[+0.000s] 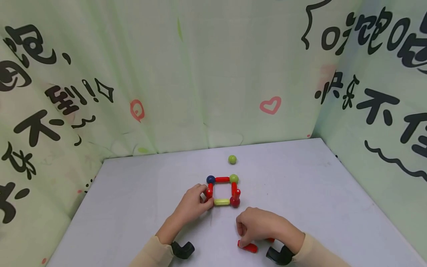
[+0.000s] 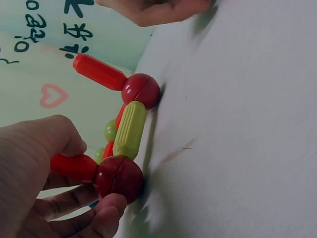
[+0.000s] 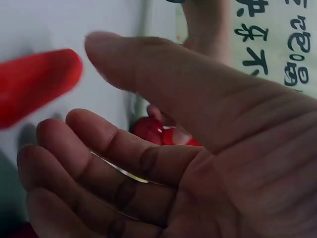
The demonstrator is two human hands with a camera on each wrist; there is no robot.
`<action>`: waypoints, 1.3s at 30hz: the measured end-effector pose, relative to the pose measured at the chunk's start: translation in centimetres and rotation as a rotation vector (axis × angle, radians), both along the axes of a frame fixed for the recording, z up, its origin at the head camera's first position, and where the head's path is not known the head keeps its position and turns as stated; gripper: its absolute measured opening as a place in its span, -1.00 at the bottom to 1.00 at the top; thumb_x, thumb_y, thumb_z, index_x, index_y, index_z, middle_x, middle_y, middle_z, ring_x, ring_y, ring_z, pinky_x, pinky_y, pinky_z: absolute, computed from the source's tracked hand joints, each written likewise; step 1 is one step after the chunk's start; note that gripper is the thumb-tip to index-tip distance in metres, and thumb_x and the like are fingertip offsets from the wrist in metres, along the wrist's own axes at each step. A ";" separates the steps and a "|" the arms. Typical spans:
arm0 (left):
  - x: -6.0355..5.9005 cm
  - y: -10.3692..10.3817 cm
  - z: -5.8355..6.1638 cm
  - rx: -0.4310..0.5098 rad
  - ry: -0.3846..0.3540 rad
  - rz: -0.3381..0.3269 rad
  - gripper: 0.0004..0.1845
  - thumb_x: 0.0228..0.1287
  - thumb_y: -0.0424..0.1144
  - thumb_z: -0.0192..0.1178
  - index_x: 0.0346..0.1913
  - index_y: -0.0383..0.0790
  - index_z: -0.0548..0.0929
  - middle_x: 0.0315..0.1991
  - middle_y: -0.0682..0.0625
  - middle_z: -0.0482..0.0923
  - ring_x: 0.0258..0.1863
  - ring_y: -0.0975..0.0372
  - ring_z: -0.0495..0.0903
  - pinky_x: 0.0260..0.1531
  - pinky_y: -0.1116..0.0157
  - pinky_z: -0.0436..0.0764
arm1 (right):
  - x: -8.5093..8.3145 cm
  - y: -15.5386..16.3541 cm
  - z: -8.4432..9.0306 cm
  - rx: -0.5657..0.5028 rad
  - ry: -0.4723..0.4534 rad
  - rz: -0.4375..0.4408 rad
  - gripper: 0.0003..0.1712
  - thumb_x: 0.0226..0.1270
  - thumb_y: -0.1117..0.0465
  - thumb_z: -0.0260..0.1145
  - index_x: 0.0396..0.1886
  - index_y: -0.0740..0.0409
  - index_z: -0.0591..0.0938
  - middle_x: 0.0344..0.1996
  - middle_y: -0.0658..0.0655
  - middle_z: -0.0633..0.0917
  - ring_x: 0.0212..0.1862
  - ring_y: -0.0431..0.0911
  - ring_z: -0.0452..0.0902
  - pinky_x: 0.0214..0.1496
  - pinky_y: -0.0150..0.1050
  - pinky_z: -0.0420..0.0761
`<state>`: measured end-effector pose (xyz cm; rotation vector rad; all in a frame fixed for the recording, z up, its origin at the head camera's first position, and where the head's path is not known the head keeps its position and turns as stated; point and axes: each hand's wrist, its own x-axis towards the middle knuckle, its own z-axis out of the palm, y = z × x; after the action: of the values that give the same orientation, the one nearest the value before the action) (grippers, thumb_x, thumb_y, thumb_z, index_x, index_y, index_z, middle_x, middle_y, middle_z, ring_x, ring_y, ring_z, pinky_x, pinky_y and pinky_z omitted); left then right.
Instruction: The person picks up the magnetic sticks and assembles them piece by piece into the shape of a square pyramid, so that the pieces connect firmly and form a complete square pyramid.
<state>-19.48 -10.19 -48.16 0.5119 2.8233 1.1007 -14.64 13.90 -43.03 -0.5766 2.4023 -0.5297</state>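
Note:
A square of magnetic rods and balls lies on the white table, with a blue ball (image 1: 211,179) and a green ball (image 1: 234,178) at its far corners. Its near side is a yellow-green rod (image 2: 130,128) between two red balls. My left hand (image 1: 191,202) holds the near left corner, thumb on an upright red rod (image 2: 74,167) and fingertips against the red ball (image 2: 119,179). Another red rod (image 2: 99,72) stands on the near right red ball (image 1: 235,201). My right hand (image 1: 261,224), fingers loosely bent, hovers by a red rod (image 1: 251,247); the thumb and fingers stand apart with nothing between them.
A loose green ball (image 1: 232,159) lies beyond the square, near the table's back edge. Another red piece (image 1: 271,240) shows partly behind my right hand. Printed curtains (image 1: 207,74) enclose the table (image 1: 140,193) at the back and sides.

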 end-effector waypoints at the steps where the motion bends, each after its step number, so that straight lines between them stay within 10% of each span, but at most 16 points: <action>1: 0.0 0.0 0.0 -0.003 0.003 0.003 -0.87 0.32 -0.19 0.32 -0.24 -0.08 0.55 -0.34 0.08 0.48 -0.44 0.28 0.48 -0.47 0.41 0.54 | 0.1 -0.1 -0.3 0.003 -0.007 0.006 -0.72 0.08 0.11 0.64 -0.50 -0.07 0.63 -0.63 -0.07 0.59 -0.52 -0.19 0.45 -0.43 -0.32 0.41; 12: 0.2 -0.1 -0.3 -0.024 -0.002 0.011 -0.68 0.25 -0.13 0.46 -0.06 -0.17 0.61 -0.20 0.01 0.51 -0.34 0.25 0.49 -0.39 0.43 0.56 | -0.6 0.4 0.7 -0.201 0.000 0.051 -0.80 0.12 0.24 0.54 -0.44 -0.08 0.64 -0.63 -0.11 0.58 -0.54 -0.26 0.44 -0.45 -0.38 0.45; 22: -0.1 -0.6 -0.4 -0.014 0.003 0.007 -0.65 0.25 -0.18 0.47 0.02 -0.18 0.64 -0.12 0.00 0.55 -0.25 0.24 0.53 -0.28 0.40 0.60 | -3.0 1.6 3.8 -0.409 0.186 -0.156 -0.80 0.21 0.26 0.46 -0.21 0.10 0.63 -0.40 -0.04 0.65 -0.30 -0.14 0.57 -0.26 -0.32 0.63; 39: -1.7 -1.9 -0.7 0.057 -0.053 0.013 -0.76 0.23 -0.42 0.31 -0.07 -0.12 0.65 -0.17 0.03 0.63 -0.22 0.20 0.51 -0.25 0.33 0.57 | -4.6 1.5 1.3 -0.448 0.239 -0.330 -0.76 0.24 0.31 0.46 -0.14 0.09 0.61 -0.27 -0.02 0.71 -0.13 -0.11 0.66 -0.12 -0.20 0.72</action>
<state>-21.16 -12.13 -48.87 0.4626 2.7615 1.1816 -19.22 15.38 -41.77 -0.4445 2.6339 -1.2226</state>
